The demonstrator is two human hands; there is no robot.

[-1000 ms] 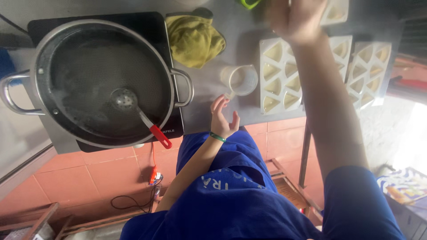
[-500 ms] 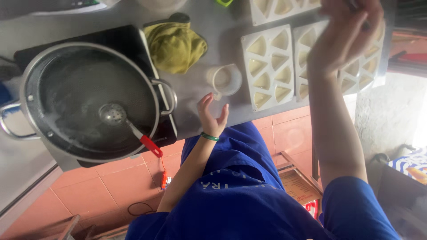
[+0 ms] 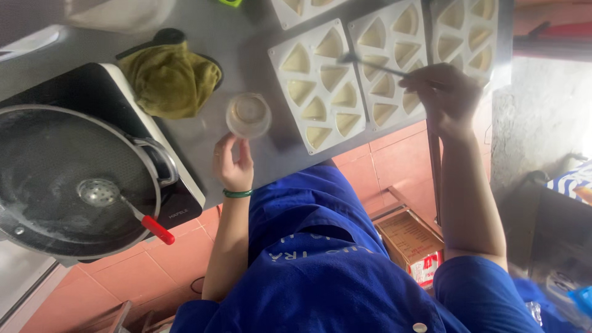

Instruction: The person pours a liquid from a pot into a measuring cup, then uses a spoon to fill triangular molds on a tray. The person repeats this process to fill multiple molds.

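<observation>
My left hand (image 3: 233,165), with a green band at the wrist, grips the near side of a small clear cup (image 3: 248,115) standing on the steel counter (image 3: 203,132). My right hand (image 3: 446,94) holds a thin spoon (image 3: 369,63) whose tip reaches over a white mould tray (image 3: 320,86) with triangular cavities of pale filling. Two more such trays, the middle tray (image 3: 387,58) and the far right tray (image 3: 464,34), lie side by side under and beside that hand.
A large steel pot (image 3: 74,185) with a red-handled skimmer (image 3: 123,206) in it sits on a black induction hob (image 3: 179,203) at left. An olive cloth (image 3: 169,80) lies behind the cup. A cardboard box (image 3: 410,243) stands on the tiled floor below.
My right hand has come down from above the trays and now holds the spoon over them. My left hand has closed on the cup. The view shifted right.
</observation>
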